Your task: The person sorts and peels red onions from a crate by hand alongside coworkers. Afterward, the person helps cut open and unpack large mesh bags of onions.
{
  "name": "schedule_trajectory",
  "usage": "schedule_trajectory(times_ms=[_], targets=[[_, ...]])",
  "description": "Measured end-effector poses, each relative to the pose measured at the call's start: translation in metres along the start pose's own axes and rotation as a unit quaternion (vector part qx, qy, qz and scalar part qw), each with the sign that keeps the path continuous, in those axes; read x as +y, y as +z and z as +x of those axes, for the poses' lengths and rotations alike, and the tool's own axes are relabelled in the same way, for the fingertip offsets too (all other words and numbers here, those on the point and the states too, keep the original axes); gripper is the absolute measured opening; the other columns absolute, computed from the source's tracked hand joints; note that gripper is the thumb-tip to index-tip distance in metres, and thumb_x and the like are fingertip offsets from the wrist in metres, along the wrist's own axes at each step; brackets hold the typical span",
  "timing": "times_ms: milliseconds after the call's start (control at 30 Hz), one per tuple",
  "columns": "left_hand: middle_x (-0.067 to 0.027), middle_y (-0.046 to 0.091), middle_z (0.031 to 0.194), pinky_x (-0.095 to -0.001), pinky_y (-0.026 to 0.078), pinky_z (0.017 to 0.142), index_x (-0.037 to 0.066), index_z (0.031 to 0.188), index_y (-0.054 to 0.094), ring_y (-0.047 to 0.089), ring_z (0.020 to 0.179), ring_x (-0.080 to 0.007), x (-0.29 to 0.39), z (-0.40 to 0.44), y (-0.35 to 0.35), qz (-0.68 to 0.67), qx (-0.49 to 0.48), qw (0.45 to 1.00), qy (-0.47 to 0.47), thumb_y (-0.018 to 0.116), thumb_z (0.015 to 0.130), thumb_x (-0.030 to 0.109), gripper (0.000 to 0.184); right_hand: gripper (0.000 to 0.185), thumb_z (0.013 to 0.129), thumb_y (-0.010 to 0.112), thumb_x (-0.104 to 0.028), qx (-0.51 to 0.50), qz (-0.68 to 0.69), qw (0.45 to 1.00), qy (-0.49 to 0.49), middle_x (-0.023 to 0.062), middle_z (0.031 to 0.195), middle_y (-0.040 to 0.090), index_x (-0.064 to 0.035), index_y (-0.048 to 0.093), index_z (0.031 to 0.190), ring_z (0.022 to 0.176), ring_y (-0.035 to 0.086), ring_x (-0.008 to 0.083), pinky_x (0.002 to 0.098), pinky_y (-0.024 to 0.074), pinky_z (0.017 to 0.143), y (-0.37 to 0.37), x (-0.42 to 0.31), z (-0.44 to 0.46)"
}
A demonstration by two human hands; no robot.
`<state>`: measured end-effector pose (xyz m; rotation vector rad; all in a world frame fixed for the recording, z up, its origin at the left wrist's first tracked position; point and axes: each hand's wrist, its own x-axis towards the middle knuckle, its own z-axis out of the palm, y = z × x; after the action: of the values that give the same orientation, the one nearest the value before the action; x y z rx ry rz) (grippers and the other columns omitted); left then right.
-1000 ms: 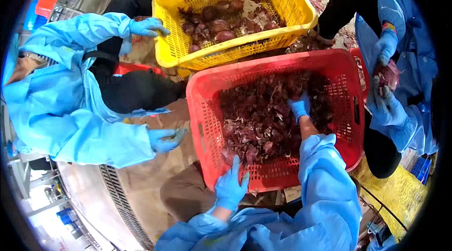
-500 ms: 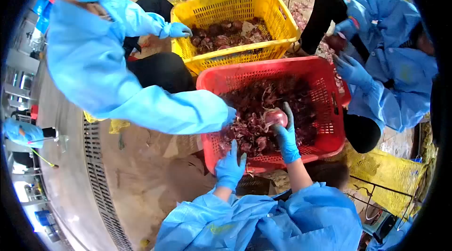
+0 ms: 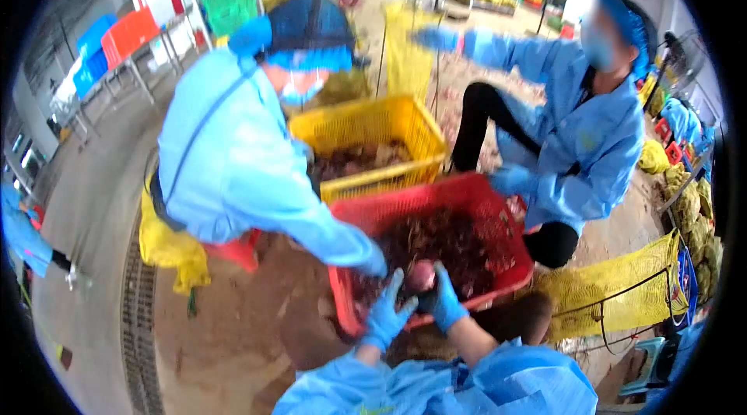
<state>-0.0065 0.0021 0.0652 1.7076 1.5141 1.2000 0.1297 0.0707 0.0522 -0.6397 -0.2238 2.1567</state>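
Note:
In the head view, a red onion (image 3: 421, 276) sits between my two gloved hands, over the near part of the red crate (image 3: 366, 209). My right hand (image 3: 446, 300) grips it from the right, with the thumb side up. Just left of the onion is my left hand (image 3: 384, 317), its fingers apart and holding nothing; whether a fingertip touches the onion I cannot tell. Dark loose onion skins (image 3: 443, 236) fill the crate's bottom. A co-worker's gloved hand (image 3: 373, 262) reaches into the crate at its left side.
Behind stands a yellow crate (image 3: 426, 131) with onions and skins. One co-worker (image 3: 226, 150) leans in from the left; another (image 3: 587, 142) sits at right with an arm stretched out. A yellow mesh bag (image 3: 615, 286) hangs on a wire frame at right. A floor drain (image 3: 138, 321) runs at left.
My view has tilted up, showing more of the room. My left hand has come closer to the onion in my right hand. The right-hand co-worker has stretched an arm out towards the back.

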Motion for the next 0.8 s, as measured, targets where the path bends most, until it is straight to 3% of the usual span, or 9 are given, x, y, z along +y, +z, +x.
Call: schedule_trajectory(times_ms=[33, 67, 133, 200, 300, 367, 633, 733, 800], targets=[[-0.0161, 0.041, 0.133, -0.0372, 0.032, 0.101, 0.007, 0.137, 0.03, 0.041, 0.122, -0.0314, 0.012, 0.006, -0.001, -0.023, 0.004, 1.0, 0.011, 0.065, 0.08, 0.03, 0.071, 0.067, 0.081, 0.048, -0.058, 0.027, -0.035, 0.999, 0.017, 0.014, 0.127, 0.047, -0.0092, 0.043, 0.128, 0.113, 0.046, 0.0328, 0.0455, 0.0346, 0.1, -0.016, 0.007, 0.001], [-0.0164, 0.043, 0.132, -0.0365, 0.033, 0.1, 0.005, 0.136, 0.032, 0.044, 0.119, -0.0297, 0.019, 0.009, 0.0, -0.046, 0.005, 0.999, 0.016, 0.065, 0.08, 0.029, 0.07, 0.066, 0.084, 0.045, -0.057, 0.071, -0.088, 0.993, 0.038, 0.0142, 0.128, 0.045, -0.0087, 0.041, 0.129, 0.114, 0.046, 0.0324, 0.0459, 0.0339, 0.1, 0.027, 0.004, -0.027], [-0.016, 0.044, 0.131, -0.0358, 0.034, 0.1, 0.006, 0.135, 0.034, 0.044, 0.119, -0.0301, -0.003, 0.013, 0.011, -0.062, -0.007, 0.997, 0.035, 0.066, 0.08, 0.03, 0.068, 0.062, 0.087, 0.041, -0.054, 0.053, -0.071, 0.995, 0.047, 0.0141, 0.128, 0.046, -0.0075, 0.04, 0.128, 0.115, 0.045, 0.0309, 0.0443, 0.0328, 0.101, 0.007, 0.019, -0.015], [-0.0152, 0.044, 0.131, -0.0346, 0.033, 0.1, 0.007, 0.134, 0.036, 0.043, 0.12, -0.0284, -0.009, 0.011, 0.01, -0.096, -0.033, 0.995, 0.012, 0.066, 0.08, 0.029, 0.066, 0.058, 0.088, 0.04, -0.052, 0.041, -0.049, 0.996, 0.065, 0.0132, 0.124, 0.049, -0.0079, 0.044, 0.126, 0.11, 0.049, 0.0296, 0.0434, 0.0376, 0.097, -0.003, 0.022, -0.012], [-0.0166, 0.041, 0.133, -0.0344, 0.031, 0.102, 0.005, 0.135, 0.033, 0.04, 0.122, -0.0284, -0.006, 0.007, 0.005, -0.148, -0.057, 0.987, 0.002, 0.066, 0.08, 0.031, 0.069, 0.061, 0.088, 0.041, -0.052, 0.02, -0.076, 0.994, 0.075, 0.0138, 0.129, 0.045, -0.0072, 0.041, 0.128, 0.115, 0.045, 0.0292, 0.0431, 0.0335, 0.1, -0.011, 0.021, -0.011], [-0.0178, 0.04, 0.134, -0.0334, 0.031, 0.102, 0.003, 0.136, 0.03, 0.039, 0.123, -0.0283, 0.001, 0.004, 0.004, -0.187, -0.053, 0.978, -0.072, 0.066, 0.08, 0.032, 0.072, 0.064, 0.087, 0.042, -0.053, 0.026, -0.077, 0.991, 0.109, 0.0147, 0.131, 0.042, -0.0074, 0.037, 0.131, 0.118, 0.042, 0.0305, 0.0436, 0.0312, 0.102, -0.016, 0.024, -0.008], [-0.0206, 0.045, 0.129, -0.0345, 0.036, 0.098, 0.001, 0.133, 0.033, 0.045, 0.118, -0.032, -0.006, 0.003, 0.018, -0.029, -0.009, 0.998, -0.05, 0.061, 0.083, 0.032, 0.065, 0.072, 0.084, 0.042, -0.06, 0.016, -0.07, 0.983, 0.171, 0.0159, 0.134, 0.04, -0.0076, 0.036, 0.133, 0.12, 0.04, 0.0307, 0.0452, 0.0274, 0.104, -0.004, 0.017, -0.018], [-0.0189, 0.049, 0.123, -0.0341, 0.038, 0.096, 0.004, 0.131, 0.036, 0.049, 0.113, -0.0289, -0.031, 0.006, 0.027, -0.136, -0.03, 0.982, -0.124, 0.059, 0.085, 0.03, 0.058, 0.075, 0.083, 0.042, -0.063, 0.009, -0.084, 0.976, 0.202, 0.0154, 0.134, 0.04, -0.008, 0.036, 0.133, 0.12, 0.041, 0.0299, 0.0456, 0.0305, 0.102, -0.01, 0.014, -0.017], [-0.0151, 0.049, 0.122, -0.033, 0.038, 0.095, 0.006, 0.13, 0.038, 0.049, 0.111, -0.0254, -0.046, 0.005, 0.027, -0.201, -0.035, 0.972, -0.116, 0.06, 0.085, 0.029, 0.055, 0.076, 0.082, 0.041, -0.065, 0.076, -0.159, 0.96, 0.216, 0.0153, 0.135, 0.039, -0.0082, 0.037, 0.133, 0.12, 0.041, 0.0291, 0.045, 0.0343, 0.099, -0.002, 0.012, -0.023]])
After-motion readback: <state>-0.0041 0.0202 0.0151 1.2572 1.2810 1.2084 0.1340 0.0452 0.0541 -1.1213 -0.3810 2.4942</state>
